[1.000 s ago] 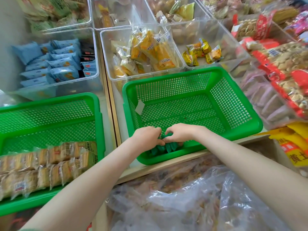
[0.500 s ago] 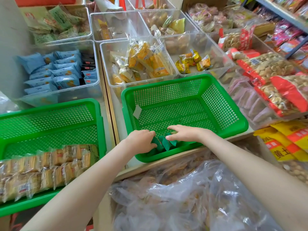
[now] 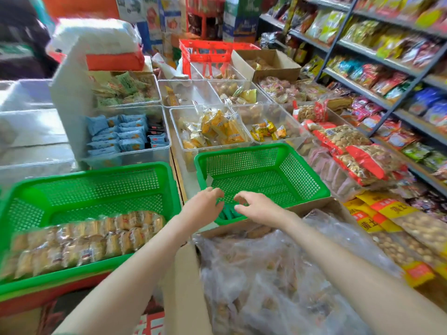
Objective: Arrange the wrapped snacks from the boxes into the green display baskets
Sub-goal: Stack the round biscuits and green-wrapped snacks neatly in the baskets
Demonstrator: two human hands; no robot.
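Two hands are held over the near corner of the right green basket [image 3: 300, 172]: left hand [image 3: 203, 204] and right hand [image 3: 257, 207], both released, fingers loosely curled, nothing gripped. Green wrapped snacks [image 3: 228, 213] are stacked in that corner, between the hands. Wrapped biscuits [image 3: 84, 240] are lined up in the left green basket [image 3: 96, 182]. A plastic-lined cardboard box [image 3: 181, 281] is set nearest the camera.

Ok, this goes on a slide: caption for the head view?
Loose-fingered left hand and right hand hover above green wrapped snacks at the near end of a green basket.
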